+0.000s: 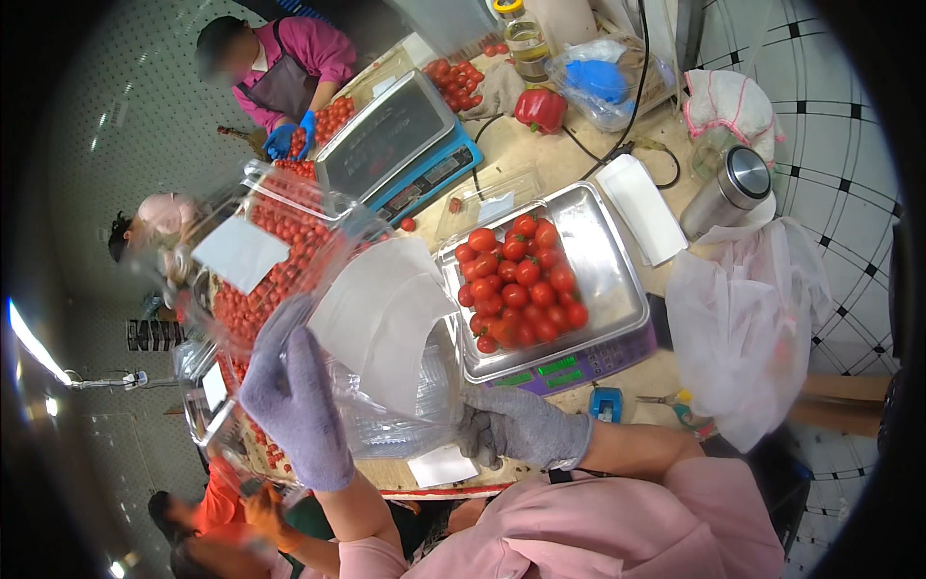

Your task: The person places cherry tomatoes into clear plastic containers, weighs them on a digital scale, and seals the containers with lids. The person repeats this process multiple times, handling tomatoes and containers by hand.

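My left hand [298, 405], in a lilac knit glove, holds a clear plastic clamshell container [340, 195], raised and tilted, with a white label [241, 253]. My right hand [524, 428], in a grey glove with darker fingertips, has its fingers curled at the corner of stacked clear plastic containers [391, 430]; whether it grips them is unclear. White paper sheets [383, 311] lie over that stack. Beyond my right hand, a steel tray [604, 253] on a purple digital scale [615, 358] holds red cherry tomatoes [515, 295] in what looks like a clear container.
A blue scale [427, 177], loose tomatoes, a red bell pepper [541, 110], folded white paper [640, 210], a steel flask [727, 192] and a plastic bag [749, 326] surround the tray. A blue tape dispenser [605, 404] and scissors lie near my right forearm. Co-workers stand along the left.
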The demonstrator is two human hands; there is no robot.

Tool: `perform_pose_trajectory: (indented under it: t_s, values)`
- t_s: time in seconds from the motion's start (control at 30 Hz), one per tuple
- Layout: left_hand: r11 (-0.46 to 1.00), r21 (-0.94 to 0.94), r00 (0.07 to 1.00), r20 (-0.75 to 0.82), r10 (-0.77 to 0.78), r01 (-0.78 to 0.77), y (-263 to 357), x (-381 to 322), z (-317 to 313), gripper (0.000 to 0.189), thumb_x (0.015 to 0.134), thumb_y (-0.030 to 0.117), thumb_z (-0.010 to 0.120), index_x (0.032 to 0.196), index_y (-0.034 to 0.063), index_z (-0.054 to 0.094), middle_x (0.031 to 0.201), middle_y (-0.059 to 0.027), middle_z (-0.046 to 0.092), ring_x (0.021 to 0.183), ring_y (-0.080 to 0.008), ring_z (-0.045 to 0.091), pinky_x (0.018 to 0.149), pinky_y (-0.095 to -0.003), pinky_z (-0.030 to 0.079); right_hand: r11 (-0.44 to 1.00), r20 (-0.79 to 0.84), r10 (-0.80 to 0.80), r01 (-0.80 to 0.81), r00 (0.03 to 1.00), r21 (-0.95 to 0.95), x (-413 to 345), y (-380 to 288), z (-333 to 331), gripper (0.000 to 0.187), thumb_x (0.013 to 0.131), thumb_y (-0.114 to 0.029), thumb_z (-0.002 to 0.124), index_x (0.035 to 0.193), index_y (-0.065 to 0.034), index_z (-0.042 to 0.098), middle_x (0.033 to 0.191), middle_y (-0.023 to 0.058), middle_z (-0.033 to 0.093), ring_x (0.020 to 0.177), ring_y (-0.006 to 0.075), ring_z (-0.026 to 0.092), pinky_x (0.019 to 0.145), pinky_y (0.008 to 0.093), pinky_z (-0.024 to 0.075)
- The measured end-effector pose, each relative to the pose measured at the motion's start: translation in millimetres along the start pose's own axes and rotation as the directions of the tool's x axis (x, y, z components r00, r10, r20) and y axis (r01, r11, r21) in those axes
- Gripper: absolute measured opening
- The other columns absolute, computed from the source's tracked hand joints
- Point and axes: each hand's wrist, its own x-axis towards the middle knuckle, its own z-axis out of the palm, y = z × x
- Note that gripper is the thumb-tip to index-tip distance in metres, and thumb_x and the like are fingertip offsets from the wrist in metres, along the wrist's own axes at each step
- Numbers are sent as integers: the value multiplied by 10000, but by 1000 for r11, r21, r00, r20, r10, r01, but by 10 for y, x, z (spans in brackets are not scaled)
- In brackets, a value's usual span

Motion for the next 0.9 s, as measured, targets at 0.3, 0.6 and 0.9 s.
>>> perform_pose_trajectory:
  t_s: [0.3,0.6,0.9]
  values:
    - [991,-126,993,-103,-52,39,-609,-393,-326,446,991,329,440,1142,-36,647,680,-98,660,512,-139,566,504,-250,404,953,-31,-81,68,996,-294,-101,41,125,407,1002,-372,446,952,-6,617,788,133,678,597,166,636,513,264,508]
    - [703,-656,952,83,-296,276,-1531,-1214,-787,515,978,328,420,1291,-71,514,1286,-176,562,1170,-258,545,976,-358,440,836,-64,-248,179,967,-519,-329,147,77,353,1015,-319,441,977,-12,610,842,124,683,672,151,653,599,261,533]
    - [683,-640,935,199,-294,352,-1969,-1643,-1209,400,919,115,448,1274,-53,524,1225,-127,577,802,-109,542,715,-224,472,776,-262,-313,87,913,-625,-612,556,34,364,1005,-316,442,979,7,608,855,141,672,700,185,650,642,296,539]
